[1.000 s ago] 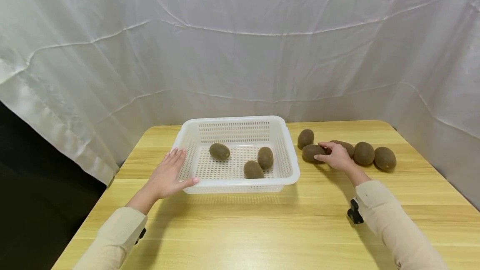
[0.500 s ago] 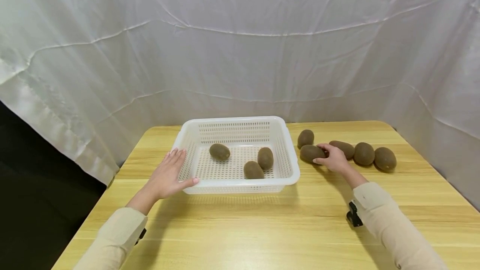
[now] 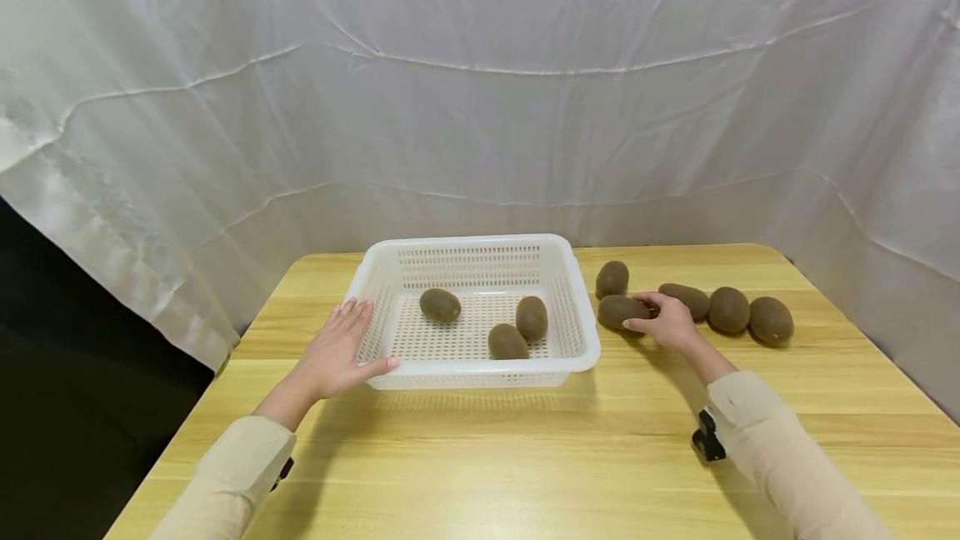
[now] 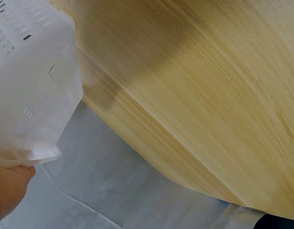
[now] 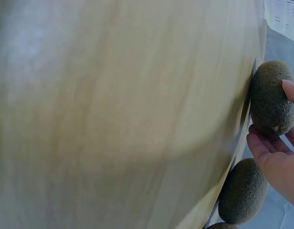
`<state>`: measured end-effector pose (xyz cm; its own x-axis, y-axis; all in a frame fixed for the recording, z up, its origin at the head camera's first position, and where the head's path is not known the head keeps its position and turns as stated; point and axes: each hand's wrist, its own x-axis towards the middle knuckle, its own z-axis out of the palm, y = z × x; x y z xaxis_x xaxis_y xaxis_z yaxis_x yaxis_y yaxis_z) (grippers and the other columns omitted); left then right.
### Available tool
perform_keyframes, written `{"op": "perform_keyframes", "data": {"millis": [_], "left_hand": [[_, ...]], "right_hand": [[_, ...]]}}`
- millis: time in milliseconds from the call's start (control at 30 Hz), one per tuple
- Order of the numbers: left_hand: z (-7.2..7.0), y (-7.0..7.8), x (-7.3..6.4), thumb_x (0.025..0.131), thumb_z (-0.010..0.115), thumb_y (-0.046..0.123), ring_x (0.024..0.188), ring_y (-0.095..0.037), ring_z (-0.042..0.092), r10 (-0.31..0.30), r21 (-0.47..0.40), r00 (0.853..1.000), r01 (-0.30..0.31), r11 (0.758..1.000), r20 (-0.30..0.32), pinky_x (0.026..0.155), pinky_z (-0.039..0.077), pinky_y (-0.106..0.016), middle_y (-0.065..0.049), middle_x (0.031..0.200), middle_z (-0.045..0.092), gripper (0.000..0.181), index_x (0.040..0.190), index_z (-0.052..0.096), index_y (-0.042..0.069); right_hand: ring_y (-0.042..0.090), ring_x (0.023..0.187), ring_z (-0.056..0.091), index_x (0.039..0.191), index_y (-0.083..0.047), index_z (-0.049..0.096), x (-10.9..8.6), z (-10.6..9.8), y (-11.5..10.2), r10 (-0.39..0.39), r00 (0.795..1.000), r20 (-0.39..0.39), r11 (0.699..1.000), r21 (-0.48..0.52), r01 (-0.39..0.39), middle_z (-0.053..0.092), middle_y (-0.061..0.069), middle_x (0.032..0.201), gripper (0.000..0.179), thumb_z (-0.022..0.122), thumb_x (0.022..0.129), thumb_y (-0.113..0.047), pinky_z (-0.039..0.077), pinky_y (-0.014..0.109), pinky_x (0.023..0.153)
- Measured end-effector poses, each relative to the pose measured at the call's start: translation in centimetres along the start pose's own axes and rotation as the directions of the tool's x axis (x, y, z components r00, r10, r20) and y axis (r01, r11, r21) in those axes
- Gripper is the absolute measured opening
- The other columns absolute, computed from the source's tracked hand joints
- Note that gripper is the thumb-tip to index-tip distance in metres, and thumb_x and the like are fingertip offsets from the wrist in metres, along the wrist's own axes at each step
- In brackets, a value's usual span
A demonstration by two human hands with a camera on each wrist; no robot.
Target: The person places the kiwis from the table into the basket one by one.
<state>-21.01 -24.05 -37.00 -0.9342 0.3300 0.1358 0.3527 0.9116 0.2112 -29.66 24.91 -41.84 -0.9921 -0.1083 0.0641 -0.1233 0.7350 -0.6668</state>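
In the head view my left hand (image 3: 330, 357) rests on the left front corner of a white perforated plastic basket (image 3: 480, 369). Its fingers are spread over the left rim, and the thumb lies along the front rim. The left wrist view shows part of that hand (image 4: 11, 191) right at the basket's rim (image 4: 27, 160). To the right of the basket, my right hand (image 3: 671, 325) holds a brown kiwi (image 3: 622, 312) by its right end. From the right wrist, the thumb lies on this kiwi (image 5: 271, 102) and the fingers curl by its lower end.
Three kiwis (image 3: 440, 306) lie inside the basket. Another kiwi (image 3: 612, 278) sits just behind the held one. A row of more kiwis (image 3: 727, 310) extends to the right of my right hand. A pale curtain (image 3: 480, 123) hangs behind the wooden table (image 3: 480, 457).
My right hand has closed around the kiwi's right end, and that kiwi has shifted slightly left toward the basket. The left hand has stayed on the basket.
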Motion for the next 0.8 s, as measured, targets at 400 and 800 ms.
{"op": "perform_keyframes", "data": {"millis": [400,800], "left_hand": [[0.0,0.1,0.0,0.083,0.053,0.056,0.14,-0.043,0.014,-0.009,-0.008,1.0,0.009,1.0,0.006,0.116,0.012,-0.053,-0.027,0.15,0.022,0.096,0.142,0.021,-0.011],[0.0,0.0,0.0,0.083,0.053,0.056,0.14,-0.043,0.015,-0.005,-0.002,1.0,0.005,1.0,0.003,0.116,0.013,-0.053,-0.027,0.149,0.022,0.095,0.142,0.021,-0.011]], "right_hand": [[0.032,0.105,0.052,0.127,0.0,0.052,-1.2,-1.0,-0.2,0.011,0.999,-0.051,0.998,0.055,-0.008,0.053,0.024,0.124,0.057,0.068,0.083,-0.033,0.047,0.041,0.084],[0.042,0.118,0.044,0.135,0.001,0.044,-2.5,-2.5,-0.5,0.049,0.999,-0.014,0.996,0.076,-0.048,0.039,0.029,0.139,0.065,0.062,0.087,-0.039,0.042,0.051,0.093]]}}
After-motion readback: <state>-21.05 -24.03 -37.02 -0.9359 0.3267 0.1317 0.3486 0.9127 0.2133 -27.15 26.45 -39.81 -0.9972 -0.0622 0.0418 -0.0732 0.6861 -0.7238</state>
